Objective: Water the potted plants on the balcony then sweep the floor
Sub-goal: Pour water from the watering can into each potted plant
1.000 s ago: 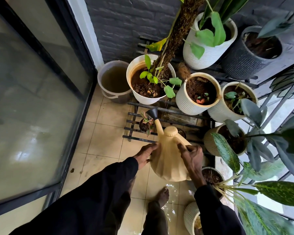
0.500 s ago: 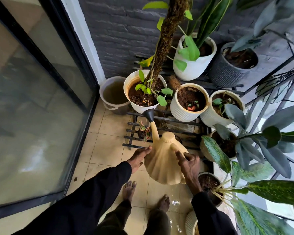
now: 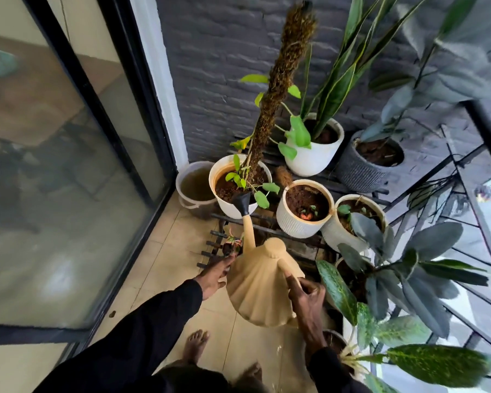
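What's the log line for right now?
phase: watering | right hand: grips watering can handle | left hand: touches its side | spout: at white pot rim | sweeping: not started

tbh the handle of the beige ribbed plastic watering can (image 3: 255, 290) is mostly buried under the right hand (image 3: 308, 300), and the grey-green leaves (image 3: 459, 46) top right are just blur.

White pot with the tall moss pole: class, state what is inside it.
Inside the white pot: brown soil, the moss pole and a small leafy vine. The watering can's black rose hides the front soil.
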